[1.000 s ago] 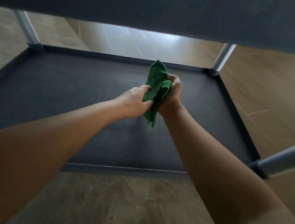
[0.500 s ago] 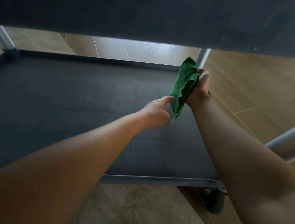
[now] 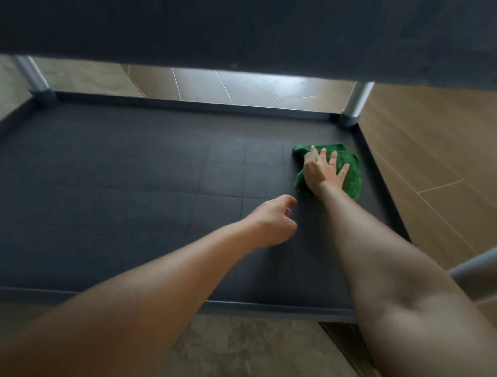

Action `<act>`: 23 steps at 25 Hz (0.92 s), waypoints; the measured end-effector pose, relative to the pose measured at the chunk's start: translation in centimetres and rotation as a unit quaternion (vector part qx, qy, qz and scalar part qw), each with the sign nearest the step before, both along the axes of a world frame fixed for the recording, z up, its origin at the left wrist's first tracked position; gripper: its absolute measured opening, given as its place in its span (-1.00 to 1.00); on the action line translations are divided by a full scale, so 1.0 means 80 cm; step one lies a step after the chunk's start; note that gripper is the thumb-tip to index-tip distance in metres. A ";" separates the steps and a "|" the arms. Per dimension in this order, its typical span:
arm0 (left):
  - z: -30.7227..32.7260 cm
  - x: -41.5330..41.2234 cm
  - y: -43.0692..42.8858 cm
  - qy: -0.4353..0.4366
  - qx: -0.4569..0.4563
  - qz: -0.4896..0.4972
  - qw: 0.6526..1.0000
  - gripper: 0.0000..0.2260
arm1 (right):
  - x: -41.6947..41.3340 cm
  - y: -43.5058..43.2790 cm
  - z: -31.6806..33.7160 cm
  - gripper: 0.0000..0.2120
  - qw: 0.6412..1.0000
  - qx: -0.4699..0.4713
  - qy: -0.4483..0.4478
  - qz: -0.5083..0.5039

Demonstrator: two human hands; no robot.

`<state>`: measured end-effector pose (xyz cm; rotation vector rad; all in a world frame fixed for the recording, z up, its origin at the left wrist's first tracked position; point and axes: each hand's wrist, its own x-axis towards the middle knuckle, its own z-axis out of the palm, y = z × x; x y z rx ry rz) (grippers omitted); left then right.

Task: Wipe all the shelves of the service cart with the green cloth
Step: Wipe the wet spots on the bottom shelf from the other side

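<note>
The green cloth [image 3: 352, 178] lies folded on the dark lower shelf [image 3: 122, 193] of the service cart, near its far right corner. My right hand [image 3: 324, 170] presses flat on the cloth with fingers spread. My left hand [image 3: 271, 223] hovers over the shelf just in front and to the left of the cloth, fingers loosely curled and holding nothing. The underside of the shelf above [image 3: 254, 25] fills the top of the view.
Grey metal posts stand at the far left corner [image 3: 33, 77] and far right corner [image 3: 355, 103]; a third post [image 3: 485, 266] crosses at the right. A raised rim [image 3: 371, 165] edges the shelf. Wooden floor [image 3: 453, 145] lies to the right.
The cloth went from being held up between both hands to lying flat on the shelf under my right palm. My left hand let go of it and drew back toward me.
</note>
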<state>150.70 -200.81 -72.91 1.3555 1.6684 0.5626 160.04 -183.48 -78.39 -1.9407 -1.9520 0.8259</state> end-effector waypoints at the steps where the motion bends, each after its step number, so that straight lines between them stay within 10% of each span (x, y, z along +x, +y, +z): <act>1: -0.001 -0.003 0.000 -0.001 0.001 0.008 1.000 -0.54 | -0.001 -0.001 -0.001 -0.46 1.000 0.009 -0.020 0.008; 23: 0.014 -0.166 -0.012 0.095 0.016 0.104 0.990 -0.54 | -0.083 -0.034 0.000 -0.45 0.992 -0.006 -0.121 -0.024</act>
